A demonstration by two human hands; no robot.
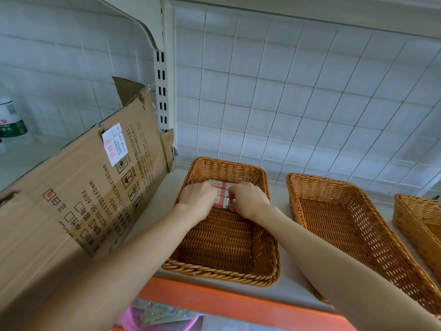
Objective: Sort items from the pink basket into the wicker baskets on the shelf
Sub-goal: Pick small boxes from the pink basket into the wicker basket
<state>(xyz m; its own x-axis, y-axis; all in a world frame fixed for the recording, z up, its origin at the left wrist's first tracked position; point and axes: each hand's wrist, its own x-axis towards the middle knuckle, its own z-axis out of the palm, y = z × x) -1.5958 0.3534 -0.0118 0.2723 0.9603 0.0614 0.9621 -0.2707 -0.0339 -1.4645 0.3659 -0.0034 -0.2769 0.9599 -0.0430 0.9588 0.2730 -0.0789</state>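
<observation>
Wicker basket [222, 274], leftmost of three on the white shelf [284, 290]: holds a short row of small red-and-white boxes [220, 186] packed against its far wall, the rest of its floor bare weave. Left hand [198, 197]: fingers bent down over the boxes' left ends; gripping or merely pressing, I cannot tell. Right hand [249, 199]: fingers curled, pinching the right ends. Step in hand, by my reading: seating and squaring this batch. Pink basket [133, 318]: a sliver shows below the shelf edge, packets inside. Next move would call for letting go, reaching down there, and choosing a kind for the middle wicker basket [298, 199]. Cardboard carton [71, 199]: leaning at left.
</observation>
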